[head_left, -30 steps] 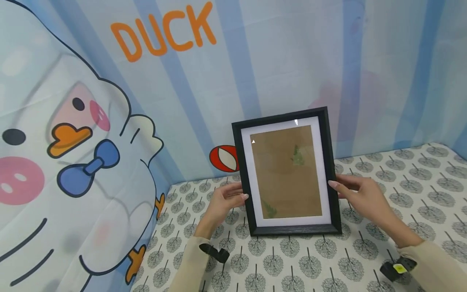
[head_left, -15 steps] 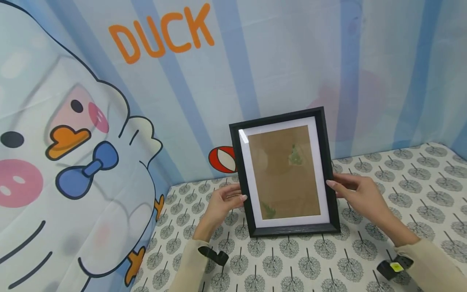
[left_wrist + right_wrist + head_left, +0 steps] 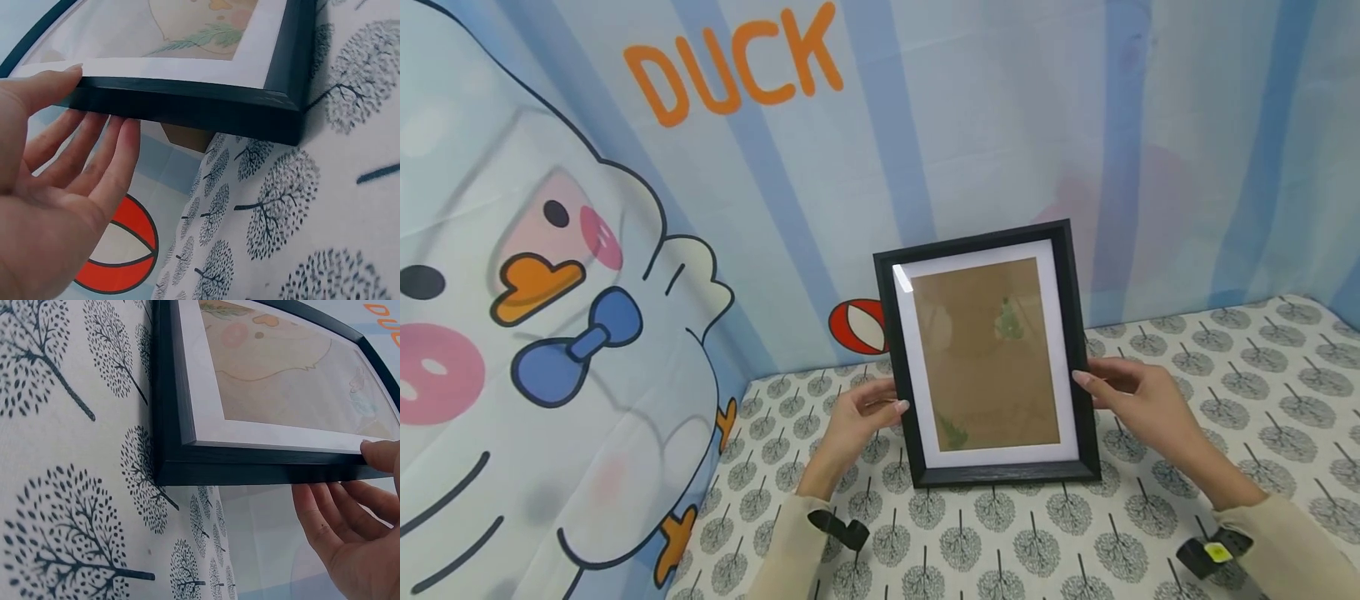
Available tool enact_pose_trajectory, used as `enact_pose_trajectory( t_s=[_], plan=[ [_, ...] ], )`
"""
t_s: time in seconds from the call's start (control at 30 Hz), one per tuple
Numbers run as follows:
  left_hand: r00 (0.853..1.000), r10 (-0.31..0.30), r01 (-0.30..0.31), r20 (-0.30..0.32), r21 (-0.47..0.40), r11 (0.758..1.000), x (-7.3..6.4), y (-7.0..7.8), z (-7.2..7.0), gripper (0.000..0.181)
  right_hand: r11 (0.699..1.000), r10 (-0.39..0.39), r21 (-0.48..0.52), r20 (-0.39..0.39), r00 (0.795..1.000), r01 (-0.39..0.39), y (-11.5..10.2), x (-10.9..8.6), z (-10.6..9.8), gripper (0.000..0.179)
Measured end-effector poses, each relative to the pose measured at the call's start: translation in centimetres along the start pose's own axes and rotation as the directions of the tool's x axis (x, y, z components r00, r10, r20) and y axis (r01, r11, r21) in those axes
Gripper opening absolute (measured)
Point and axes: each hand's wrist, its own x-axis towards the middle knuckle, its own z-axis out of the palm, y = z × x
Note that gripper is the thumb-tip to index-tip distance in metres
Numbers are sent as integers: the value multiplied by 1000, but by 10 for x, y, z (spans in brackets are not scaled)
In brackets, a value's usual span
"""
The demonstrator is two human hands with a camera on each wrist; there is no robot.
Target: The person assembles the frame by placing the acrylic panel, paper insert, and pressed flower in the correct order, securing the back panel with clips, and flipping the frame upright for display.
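Note:
A black picture frame (image 3: 1007, 475) with a white mat (image 3: 1070, 367) stands on its bottom edge on the patterned cloth, leaning back. Behind its clear front is a brown sheet (image 3: 985, 367) with green leafy sprigs at the upper right and lower left. My left hand (image 3: 856, 421) grips the left side, thumb on the front and fingers behind, as the left wrist view shows. On the right side my right hand (image 3: 1142, 404) holds the frame the same way, thumb in front. A brown piece (image 3: 186, 137) shows behind the frame in the left wrist view.
White cloth (image 3: 955, 542) printed with grey trees covers the table. Behind it hangs a blue striped curtain (image 3: 1000, 125) with orange lettering and a large cartoon duck (image 3: 550, 467) at left. Black wrist cameras (image 3: 842, 527) sit at both sleeves.
The glare on the clear front has shifted from the upper right to the upper left, so the frame has turned slightly. Both hands keep their hold and have barely moved.

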Motion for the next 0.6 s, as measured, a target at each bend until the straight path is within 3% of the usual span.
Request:
enact_pose_trajectory(
  t_s=[0.17,0.27,0.33,0.43,0.53,0.6],
  plan=[
    [998,57,-53,-17,177,983,-6,7,-1,37,998,-56,-38,-71,996,54,-1,1,-6,54],
    [995,99,-83,-32,330,940,-12,12,-6,38,995,-96,-52,-112,989,91,-2,4,-12,54],
    [991,133,-106,-32,440,891,-16,15,-13,39,994,-101,-43,-120,988,97,-3,6,-17,59],
    [980,196,-142,-19,621,771,-23,22,-24,44,996,-86,-34,-125,988,82,-3,11,-29,74],
    [965,262,-154,-12,781,605,-27,29,-39,51,996,-73,-58,-129,989,66,-3,18,-43,88],
    [957,290,-131,-22,857,498,-30,33,-49,57,994,-64,-95,-131,989,52,-2,22,-52,95]
  ],
)
